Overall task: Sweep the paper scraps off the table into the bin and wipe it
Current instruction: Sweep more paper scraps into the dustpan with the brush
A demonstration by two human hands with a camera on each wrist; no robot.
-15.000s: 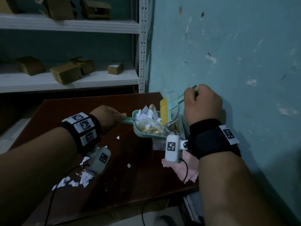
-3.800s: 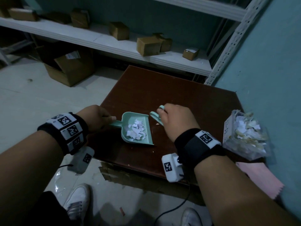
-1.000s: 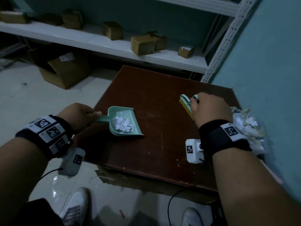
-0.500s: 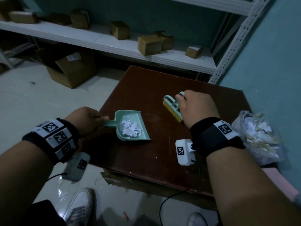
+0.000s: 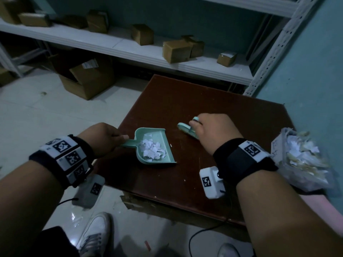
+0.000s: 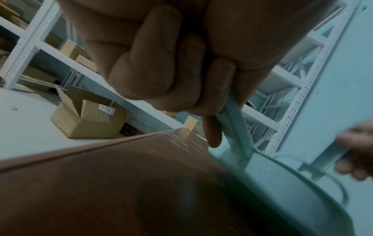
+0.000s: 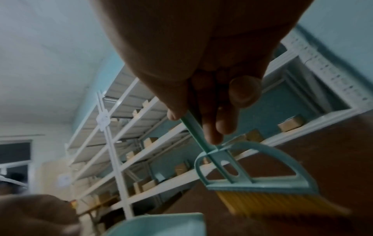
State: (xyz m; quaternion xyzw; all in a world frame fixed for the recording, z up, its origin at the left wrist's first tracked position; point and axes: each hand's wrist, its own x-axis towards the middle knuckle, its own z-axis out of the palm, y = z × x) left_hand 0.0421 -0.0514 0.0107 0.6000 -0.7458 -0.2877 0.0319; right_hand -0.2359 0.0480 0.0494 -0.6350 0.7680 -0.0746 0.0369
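A mint-green dustpan lies on the dark brown table near its left edge, holding a pile of white paper scraps. My left hand grips its handle. My right hand grips the handle of a small mint brush with yellow bristles, just right of the pan's mouth. One tiny scrap lies on the table beside the pan. A clear bin full of scraps stands at the table's right edge.
A pink cloth lies under the bin at the near right. A teal wall borders the table's right side. White shelving with small cardboard boxes runs behind. An open carton sits on the floor at left.
My right hand has brought the brush down and leftwards, closer to the dustpan's mouth. The dustpan and my left hand stay about where they were.
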